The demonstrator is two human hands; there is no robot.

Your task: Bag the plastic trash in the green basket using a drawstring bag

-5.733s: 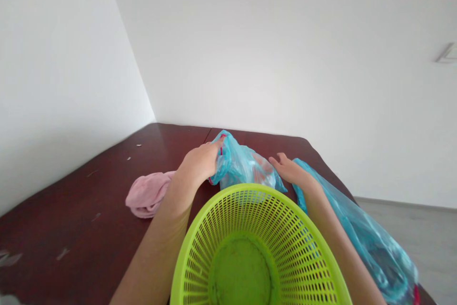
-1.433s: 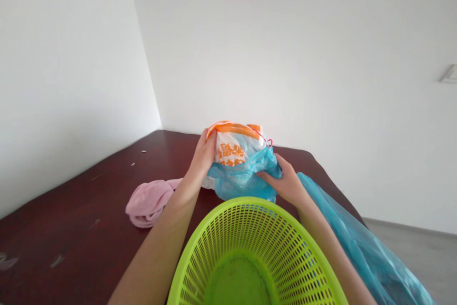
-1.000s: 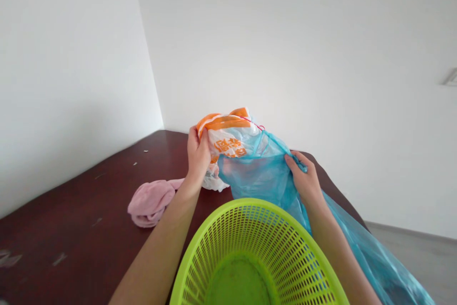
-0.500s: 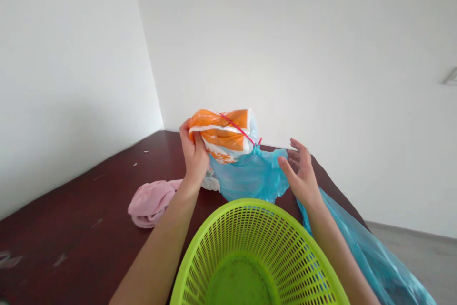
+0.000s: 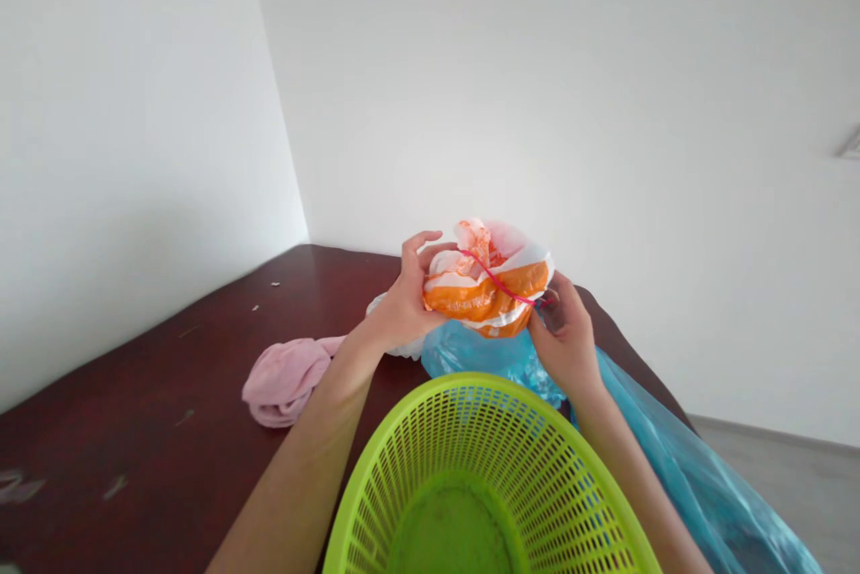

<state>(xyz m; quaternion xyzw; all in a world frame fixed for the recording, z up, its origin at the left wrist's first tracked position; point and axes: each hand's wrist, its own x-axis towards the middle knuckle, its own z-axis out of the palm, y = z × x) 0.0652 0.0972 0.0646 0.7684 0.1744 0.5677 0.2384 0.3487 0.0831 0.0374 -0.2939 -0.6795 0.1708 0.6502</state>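
Observation:
An orange-and-white plastic bag (image 5: 463,298), bundled up with a thin pink-red cord across it, is held up between my two hands. My left hand (image 5: 407,292) grips its left side, thumb low and fingers curved behind the top, the index finger lifted. On the other side my right hand (image 5: 563,332) pinches the bag's right end near the cord. Just below the bundle lies a crumpled blue plastic bag (image 5: 484,355) on the table, partly hidden by the bundle and the basket. A green plastic basket (image 5: 463,381) stands in front of me; no items show inside it.
Folded pink cloth (image 5: 286,381) rests on the dark red table (image 5: 175,431), left of my forearm. A whitish clear bag (image 5: 405,348) lies behind my left wrist. More blue plastic (image 5: 692,458) drapes along the right edge. White walls (image 5: 537,90) stand behind and at left.
The orange-and-white bag has moved right and turned, so its gathered top now shows. My right hand has closed on its right end. The blue bag has sunk lower onto the table.

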